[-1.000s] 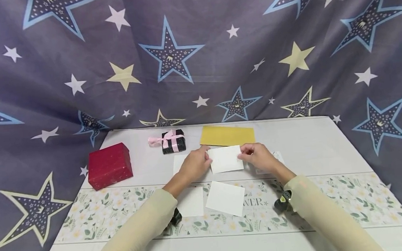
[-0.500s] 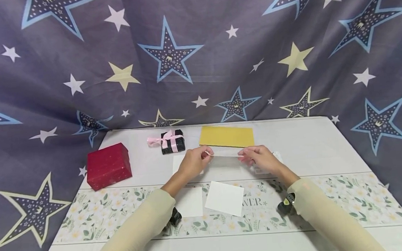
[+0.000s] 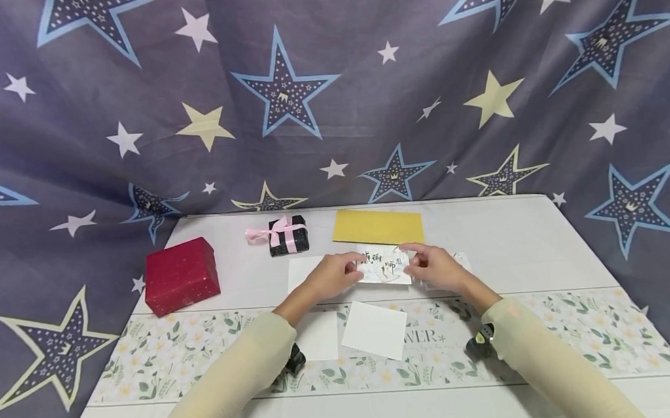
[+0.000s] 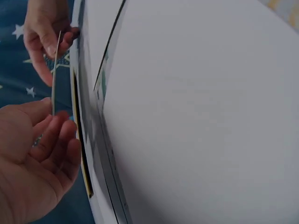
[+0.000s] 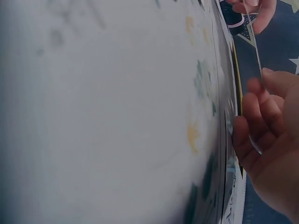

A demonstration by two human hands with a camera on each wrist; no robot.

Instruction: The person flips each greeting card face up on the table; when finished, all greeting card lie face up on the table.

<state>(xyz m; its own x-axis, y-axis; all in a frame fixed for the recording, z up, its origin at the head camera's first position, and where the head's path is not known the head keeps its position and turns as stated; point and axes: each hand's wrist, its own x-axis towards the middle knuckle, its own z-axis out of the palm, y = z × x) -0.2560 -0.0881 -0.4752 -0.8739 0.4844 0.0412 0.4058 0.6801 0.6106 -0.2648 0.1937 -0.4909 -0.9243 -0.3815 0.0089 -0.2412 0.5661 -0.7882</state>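
Note:
A white card point(image 3: 383, 265) with dark brush-style characters faces up between the two hands, above the table. By its left edge the left hand point(image 3: 333, 276) pinches it between thumb and fingers. The right hand point(image 3: 436, 266) pinches the opposite edge. Edge-on, the card point(image 4: 55, 77) appears as a thin line in the left wrist view, with both hands on it. Below the hands lie two plain white cards, one tilted point(image 3: 375, 330) and one straighter point(image 3: 319, 337). Another white card point(image 3: 300, 271) is partly hidden behind the left hand, and a printed card point(image 3: 462, 261) behind the right.
Behind the hands lies a yellow envelope-like sheet point(image 3: 378, 226). To its left stands a small black box point(image 3: 288, 236) with a pink ribbon. A red box point(image 3: 181, 276) is at the table's left. A floral strip point(image 3: 546, 337) crosses the white table point(image 3: 508, 235).
One second ago the held card showed a blank side. It was edge-on half a second ago, and now its written side faces up. Both hands keep holding it.

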